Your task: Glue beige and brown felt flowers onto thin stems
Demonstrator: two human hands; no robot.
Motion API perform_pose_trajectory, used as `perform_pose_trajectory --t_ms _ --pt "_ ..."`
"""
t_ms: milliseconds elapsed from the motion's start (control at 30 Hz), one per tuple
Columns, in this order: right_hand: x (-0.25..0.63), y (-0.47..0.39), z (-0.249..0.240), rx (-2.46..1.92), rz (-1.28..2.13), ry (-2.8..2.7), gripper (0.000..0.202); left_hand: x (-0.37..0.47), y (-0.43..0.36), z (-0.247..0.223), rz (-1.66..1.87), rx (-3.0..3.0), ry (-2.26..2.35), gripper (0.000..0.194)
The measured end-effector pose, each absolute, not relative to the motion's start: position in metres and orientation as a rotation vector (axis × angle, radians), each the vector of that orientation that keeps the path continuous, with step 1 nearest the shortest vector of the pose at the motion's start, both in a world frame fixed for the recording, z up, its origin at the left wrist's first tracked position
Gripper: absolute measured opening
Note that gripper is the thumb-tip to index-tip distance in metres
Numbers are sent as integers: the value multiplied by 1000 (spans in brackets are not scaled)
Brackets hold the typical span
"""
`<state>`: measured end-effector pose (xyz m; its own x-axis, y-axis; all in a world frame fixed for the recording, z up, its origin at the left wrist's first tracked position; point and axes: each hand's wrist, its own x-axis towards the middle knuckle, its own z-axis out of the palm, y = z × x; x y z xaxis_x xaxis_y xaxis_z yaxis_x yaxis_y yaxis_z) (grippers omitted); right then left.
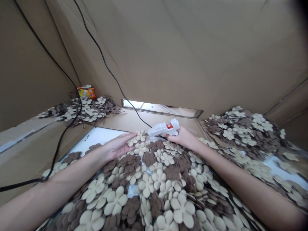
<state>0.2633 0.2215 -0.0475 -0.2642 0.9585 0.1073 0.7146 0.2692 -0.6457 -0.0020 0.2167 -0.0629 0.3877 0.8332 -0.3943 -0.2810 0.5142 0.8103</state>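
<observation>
The right hand (pixel 182 136) wraps a white glue gun (pixel 158 129). The left hand (pixel 121 145), at its eight o'clock, apparently pinches cream flowers (pixel 141 135).

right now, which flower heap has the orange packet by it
The far-left heap, with the orange packet at its back; the right-hand heap and the middle spread show none.

The glue gun (pixel 158 129) was moulded in smooth plastic. Below it, flowers (pixel 183 209) were finished matt and felt-like; behind it, the wall (pixel 192 64) was formed of dull cardboard; left of it, a smooth, rubbery-looking cable (pixel 21 184) was seen.
</observation>
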Motion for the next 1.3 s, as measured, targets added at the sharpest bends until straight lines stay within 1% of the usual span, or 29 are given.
perform_pose_trajectory --t_ms 167,267,333,400,467,567,633,733,900,1067,1167,1300 --pt "268 223 -45 -1595 760 -2036 21 -1 217 -63 815 724 926 19" --pt "275 225 -42 -1643 753 -2011 28 -1 218 -63 844 724 943 19" --pt "282 228 -41 -1600 708 -2008 33 -2 219 -64 858 718 950 19" --pt "290 232 -42 -1486 560 -2051 34 -3 219 -64 856 698 950 19" --pt "298 239 -45 -1401 280 -2144 32 -3 219 -63 838 669 947 19" --pt "309 249 -56 -1510 -115 -2218 39 -3 218 -61 807 646 946 21" --pt "315 254 -63 -1629 -203 -2173 40 -3 217 -60 801 665 953 22" --pt "322 259 -72 -1739 -230 -2087 36 -2 217 -61 825 728 981 21" --pt "328 260 -74 -1779 -274 -2107 42 -4 219 -63 969 952 1012 15" --pt "326 259 -70 -1716 -226 -2253 46 -14 224 -57 1091 1083 1067 22" --pt "323 262 -68 -1684 -166 -2342 46 -21 226 -51 1106 1119 1133 26" --pt "318 263 -55 -1655 -144 -2402 53 -33 224 -36 1117 1124 1224 26"
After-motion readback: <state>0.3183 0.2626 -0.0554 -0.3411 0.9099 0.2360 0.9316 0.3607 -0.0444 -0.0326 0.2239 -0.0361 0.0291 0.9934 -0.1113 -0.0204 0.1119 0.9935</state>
